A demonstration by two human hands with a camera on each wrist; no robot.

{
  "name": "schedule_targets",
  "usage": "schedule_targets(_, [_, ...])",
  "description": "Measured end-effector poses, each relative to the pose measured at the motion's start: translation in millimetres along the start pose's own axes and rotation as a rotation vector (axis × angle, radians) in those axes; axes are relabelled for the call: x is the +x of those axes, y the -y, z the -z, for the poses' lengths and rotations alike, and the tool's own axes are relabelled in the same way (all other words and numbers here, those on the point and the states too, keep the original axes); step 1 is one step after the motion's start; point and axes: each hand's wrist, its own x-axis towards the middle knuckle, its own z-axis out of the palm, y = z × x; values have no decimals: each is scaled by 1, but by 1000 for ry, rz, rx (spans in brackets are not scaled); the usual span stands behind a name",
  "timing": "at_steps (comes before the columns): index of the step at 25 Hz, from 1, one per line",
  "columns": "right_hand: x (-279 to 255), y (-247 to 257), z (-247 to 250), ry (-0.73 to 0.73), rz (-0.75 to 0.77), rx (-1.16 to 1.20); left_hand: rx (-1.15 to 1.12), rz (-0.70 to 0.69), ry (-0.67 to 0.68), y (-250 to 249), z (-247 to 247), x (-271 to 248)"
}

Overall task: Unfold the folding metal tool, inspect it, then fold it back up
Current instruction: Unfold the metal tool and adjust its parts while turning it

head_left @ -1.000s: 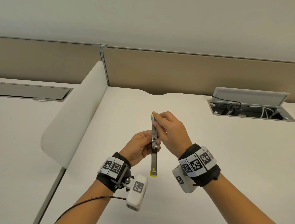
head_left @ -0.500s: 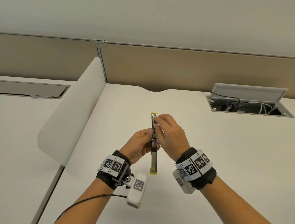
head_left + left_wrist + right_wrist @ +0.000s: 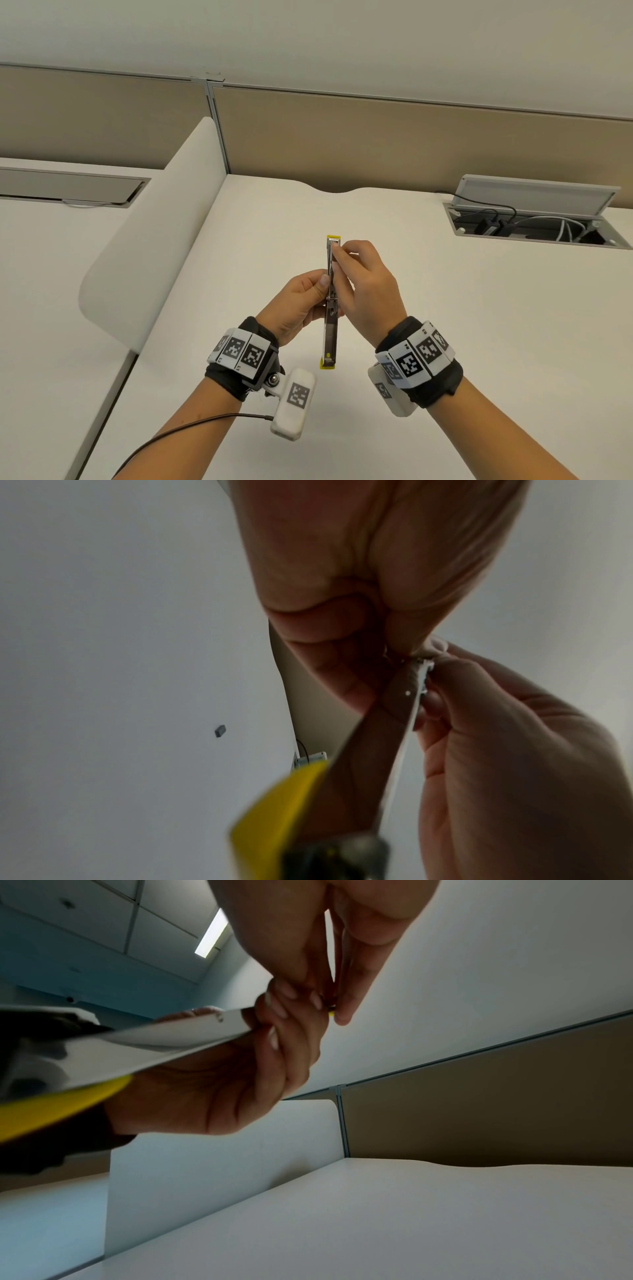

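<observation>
The folding metal tool (image 3: 331,322) is a long thin steel bar with yellow caps at both ends, held edge-on above the white desk (image 3: 479,325), stretched out nearly straight. My left hand (image 3: 301,303) grips it near the middle hinge, thumb on its left side. My right hand (image 3: 359,274) pinches the far half, fingertips near the top yellow cap (image 3: 334,237). From the left wrist, the tool (image 3: 373,737) runs toward the camera, its near yellow cap (image 3: 274,813) blurred. In the right wrist view the shiny bar (image 3: 143,1039) crosses left, held by both hands.
A white divider panel (image 3: 147,246) stands left of the desk. An open cable box (image 3: 534,219) with plugs and wires sits at the back right. Beige partition walls (image 3: 376,144) close the far edge.
The tool has straightened a little and shifted slightly; my right fingers have slid down from the far tip, baring the top yellow cap. Left hand's grip is unchanged.
</observation>
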Motion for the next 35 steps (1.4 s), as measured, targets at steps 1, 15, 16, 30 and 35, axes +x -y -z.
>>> schedule_targets(1, [-3,0,-1,-8,-4,10,4,-4,-4,1,0,0])
schedule_targets(15, [-23,-5,3,-89,55,95,11,19,-23,12,0,-3])
schedule_targets(16, [-24,-5,4,-89,66,85,8,22,-24,12,0,-2])
schedule_targets(30, [-46,-12,6,-2,171,159,-64,98,-63,17,8,-1])
schedule_targets(35, [-36,-28,10,25,-160,307,-96,155,-44,21,18,-5])
